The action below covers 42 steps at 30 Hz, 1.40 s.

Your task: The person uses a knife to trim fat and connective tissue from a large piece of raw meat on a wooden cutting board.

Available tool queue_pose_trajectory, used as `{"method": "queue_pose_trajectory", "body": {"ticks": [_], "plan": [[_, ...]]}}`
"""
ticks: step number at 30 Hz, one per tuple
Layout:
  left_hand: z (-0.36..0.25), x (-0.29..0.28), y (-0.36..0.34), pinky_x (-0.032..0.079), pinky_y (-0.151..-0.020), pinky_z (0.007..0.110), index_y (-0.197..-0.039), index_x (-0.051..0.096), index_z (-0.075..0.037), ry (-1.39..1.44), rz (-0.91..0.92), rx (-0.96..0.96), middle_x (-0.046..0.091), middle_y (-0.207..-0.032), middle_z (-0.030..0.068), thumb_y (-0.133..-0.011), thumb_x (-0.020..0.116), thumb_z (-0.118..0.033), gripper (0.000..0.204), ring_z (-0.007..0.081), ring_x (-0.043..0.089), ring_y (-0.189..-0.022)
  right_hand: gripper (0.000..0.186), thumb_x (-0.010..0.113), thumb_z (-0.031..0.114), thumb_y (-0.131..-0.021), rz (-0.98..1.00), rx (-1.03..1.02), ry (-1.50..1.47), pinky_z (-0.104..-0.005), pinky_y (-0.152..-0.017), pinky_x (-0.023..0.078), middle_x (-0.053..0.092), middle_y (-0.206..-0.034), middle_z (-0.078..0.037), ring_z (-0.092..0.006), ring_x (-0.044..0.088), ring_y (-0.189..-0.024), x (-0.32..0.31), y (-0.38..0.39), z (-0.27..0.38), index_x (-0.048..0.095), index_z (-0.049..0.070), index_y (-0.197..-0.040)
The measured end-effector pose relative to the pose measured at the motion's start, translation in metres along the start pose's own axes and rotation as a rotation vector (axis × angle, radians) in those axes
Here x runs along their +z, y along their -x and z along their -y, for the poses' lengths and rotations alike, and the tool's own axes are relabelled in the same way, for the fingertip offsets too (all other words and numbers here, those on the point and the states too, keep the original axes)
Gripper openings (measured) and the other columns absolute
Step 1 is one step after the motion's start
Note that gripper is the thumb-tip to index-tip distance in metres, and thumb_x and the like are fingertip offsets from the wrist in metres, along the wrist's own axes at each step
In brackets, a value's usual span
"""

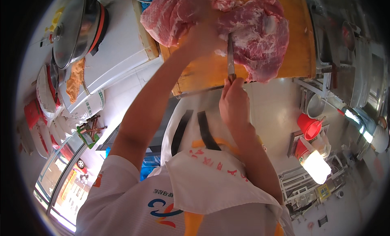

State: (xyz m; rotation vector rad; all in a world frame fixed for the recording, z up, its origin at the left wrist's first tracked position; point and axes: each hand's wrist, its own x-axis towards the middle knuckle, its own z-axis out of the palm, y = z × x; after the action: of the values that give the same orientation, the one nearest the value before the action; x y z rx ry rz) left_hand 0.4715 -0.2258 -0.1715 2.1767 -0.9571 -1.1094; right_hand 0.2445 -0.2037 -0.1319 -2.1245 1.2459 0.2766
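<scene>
The right hand (235, 99) curls closed around the handle of the knife (231, 62), probably for control, blade tip at the meat (260, 39) on the far board (301, 37); the left hand (205, 38) (too blurred to tell its grip) perhaps steadies.

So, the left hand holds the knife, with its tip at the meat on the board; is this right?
Not the left hand: the head view shows the right hand holding the knife, its tip at the meat on the board.
</scene>
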Motion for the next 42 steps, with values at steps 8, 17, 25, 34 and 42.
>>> {"method": "queue_pose_trajectory", "body": {"ticks": [8, 17, 25, 34, 42], "plan": [[0.010, -0.006, -0.016, 0.052, -0.052, 0.035, -0.075, 0.072, 0.003, -0.190, 0.064, 0.098, 0.066, -0.064, 0.0102, -0.068, 0.083, -0.025, 0.030, 0.0194, 0.064, -0.055, 0.026, 0.052, 0.024, -0.112, 0.163, 0.042, 0.036, -0.0578, -0.067, 0.058, 0.071, -0.085, -0.029, -0.0507, 0.071, -0.080, 0.001, 0.042, -0.018, 0.041, 0.000, -0.110], [0.009, -0.019, -0.018, 0.052, -0.054, 0.034, -0.071, 0.069, 0.001, -0.102, 0.170, 0.077, 0.066, -0.066, 0.0089, -0.069, 0.081, -0.021, 0.025, 0.0193, 0.064, -0.058, 0.024, 0.047, 0.024, -0.114, 0.135, 0.070, -0.223, -0.0620, -0.073, 0.055, 0.071, -0.090, -0.032, -0.0541, 0.070, -0.088, -0.038, 0.043, 0.009, 0.042, 0.001, -0.109], [0.015, -0.013, -0.026, 0.056, -0.057, 0.034, -0.079, 0.076, 0.002, -0.182, 0.126, 0.098, 0.070, -0.069, 0.0111, -0.069, 0.082, -0.024, 0.028, 0.0200, 0.069, -0.062, 0.025, 0.054, 0.021, -0.112, 0.066, 0.045, -0.059, -0.0530, -0.064, 0.059, 0.070, -0.083, -0.031, -0.0481, 0.073, -0.080, -0.007, -0.015, 0.017, 0.041, 0.000, -0.109], [-0.008, -0.031, -0.002, 0.059, -0.069, 0.034, -0.082, 0.077, 0.004, -0.231, 0.041, 0.158, 0.073, -0.072, 0.0167, -0.066, 0.083, -0.027, 0.036, 0.0253, 0.075, -0.071, 0.023, 0.051, 0.022, -0.112, 0.208, 0.038, -0.141, -0.0610, -0.072, 0.056, 0.072, -0.090, -0.031, -0.0539, 0.071, -0.085, -0.023, 0.056, 0.001, 0.044, -0.001, -0.110], [-0.003, -0.030, -0.003, 0.054, -0.061, 0.036, -0.075, 0.076, 0.002, -0.442, -0.241, 0.661, 0.071, -0.068, 0.0114, -0.066, 0.080, -0.023, 0.027, 0.0207, 0.069, -0.064, 0.025, 0.053, 0.021, -0.111, 0.063, -0.016, -0.085, -0.0542, -0.065, 0.059, 0.071, -0.084, -0.030, -0.0496, 0.072, -0.080, -0.022, 0.006, 0.019, 0.043, -0.001, -0.106]]}}
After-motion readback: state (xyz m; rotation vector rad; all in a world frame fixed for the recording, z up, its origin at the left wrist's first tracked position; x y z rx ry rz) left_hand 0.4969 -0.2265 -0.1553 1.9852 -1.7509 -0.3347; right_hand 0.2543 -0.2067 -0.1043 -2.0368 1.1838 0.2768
